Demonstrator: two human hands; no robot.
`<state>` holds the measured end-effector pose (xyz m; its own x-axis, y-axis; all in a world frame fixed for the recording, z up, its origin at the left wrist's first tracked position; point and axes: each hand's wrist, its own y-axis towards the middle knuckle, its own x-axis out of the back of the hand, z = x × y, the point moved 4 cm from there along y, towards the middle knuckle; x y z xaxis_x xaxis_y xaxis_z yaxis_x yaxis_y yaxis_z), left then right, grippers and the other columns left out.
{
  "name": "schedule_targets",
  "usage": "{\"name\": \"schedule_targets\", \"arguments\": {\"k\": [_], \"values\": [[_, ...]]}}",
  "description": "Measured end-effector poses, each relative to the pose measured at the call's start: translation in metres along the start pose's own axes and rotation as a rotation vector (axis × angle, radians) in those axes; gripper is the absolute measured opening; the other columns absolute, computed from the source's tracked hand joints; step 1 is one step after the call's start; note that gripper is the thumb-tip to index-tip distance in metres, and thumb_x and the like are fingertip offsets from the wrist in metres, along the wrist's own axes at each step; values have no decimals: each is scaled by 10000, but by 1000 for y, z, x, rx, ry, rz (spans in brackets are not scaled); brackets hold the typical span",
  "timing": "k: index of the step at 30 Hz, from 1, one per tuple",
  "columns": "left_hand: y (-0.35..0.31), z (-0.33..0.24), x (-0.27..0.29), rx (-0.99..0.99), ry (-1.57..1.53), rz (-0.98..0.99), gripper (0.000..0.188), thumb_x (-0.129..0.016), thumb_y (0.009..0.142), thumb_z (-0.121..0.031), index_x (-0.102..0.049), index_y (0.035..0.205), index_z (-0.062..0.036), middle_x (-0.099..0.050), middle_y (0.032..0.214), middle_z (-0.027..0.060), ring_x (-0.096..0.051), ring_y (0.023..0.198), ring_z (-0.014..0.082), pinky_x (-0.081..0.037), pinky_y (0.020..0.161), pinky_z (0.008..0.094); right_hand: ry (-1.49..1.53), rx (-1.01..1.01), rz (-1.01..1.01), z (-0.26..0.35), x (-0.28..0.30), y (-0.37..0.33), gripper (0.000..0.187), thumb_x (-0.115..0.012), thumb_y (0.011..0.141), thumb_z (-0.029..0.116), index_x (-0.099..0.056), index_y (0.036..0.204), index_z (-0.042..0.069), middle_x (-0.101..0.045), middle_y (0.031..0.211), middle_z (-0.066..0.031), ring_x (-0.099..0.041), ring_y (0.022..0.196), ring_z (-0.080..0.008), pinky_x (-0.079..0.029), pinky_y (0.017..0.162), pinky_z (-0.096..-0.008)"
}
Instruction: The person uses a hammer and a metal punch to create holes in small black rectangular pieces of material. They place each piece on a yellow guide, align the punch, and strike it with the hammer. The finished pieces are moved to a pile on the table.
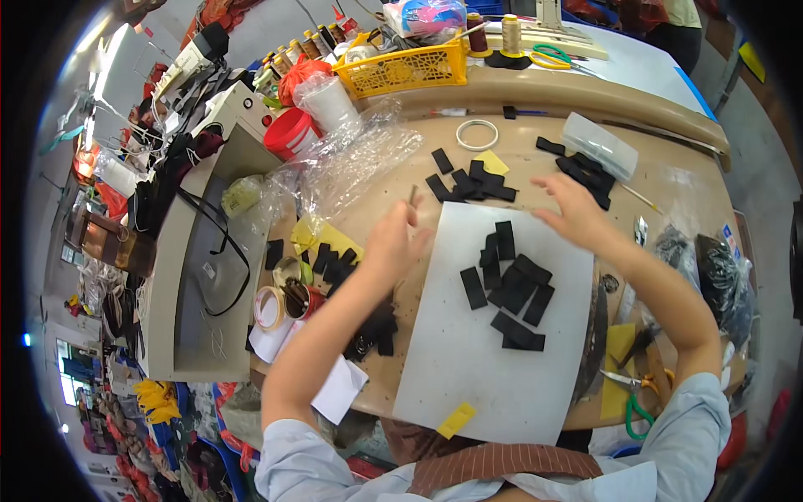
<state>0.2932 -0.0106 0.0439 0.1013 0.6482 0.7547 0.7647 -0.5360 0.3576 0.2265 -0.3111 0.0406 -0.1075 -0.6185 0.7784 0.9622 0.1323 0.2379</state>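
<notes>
Many black strips [513, 293] lay in a loose pile on our pale board [442, 351]. We had our left hand [395, 241] near its top left corner, half curled around a thin thing [413, 195] too blurry to name. Our right hand [579, 214] was near the top right corner, loosely spread, gripping nothing we could see.

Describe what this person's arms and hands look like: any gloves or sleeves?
The left hand and right hand are bare, with no gloves. The left sleeve and right sleeve are pale blue, ending near the elbows. No watch shows.
</notes>
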Motion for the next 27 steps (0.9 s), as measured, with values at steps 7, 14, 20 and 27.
{"name": "schedule_targets", "arguments": {"k": [7,14,20,27], "values": [[80,65,-23,-295,222,265,661,-866,656,-263,-414,1068,-13,-566,1188,268,-575,1033,430,-484,890,415,-168,-196,315,-46,-63,96,1061,-867,623,291,-289,1492,97,-492,1248,-338,-614,1048,-415,-523,869,-413],[138,75,-61,-142,135,511,813,-885,644,-242,-365,1219,5,-597,1094,210,-601,1021,359,-489,915,393,-152,-340,461,6,-103,153,941,-855,600,224,-390,1402,63,-500,1242,-326,-664,938,-389,-589,717,-411],[149,106,-73,66,-228,297,602,-864,643,-135,-414,1024,-13,-610,957,179,-628,888,290,-514,775,367,226,-367,296,8,-112,179,509,-787,652,40,-557,1104,-7,-647,1024,-212,-706,699,-275,-615,555,-326],[129,23,-37,128,-146,225,529,-850,664,-130,-434,972,-23,-606,867,131,-596,794,196,-502,687,339,343,-199,251,34,-64,140,317,-732,724,84,-585,988,-10,-663,851,-126,-684,677,-206,-581,517,-307]]}}
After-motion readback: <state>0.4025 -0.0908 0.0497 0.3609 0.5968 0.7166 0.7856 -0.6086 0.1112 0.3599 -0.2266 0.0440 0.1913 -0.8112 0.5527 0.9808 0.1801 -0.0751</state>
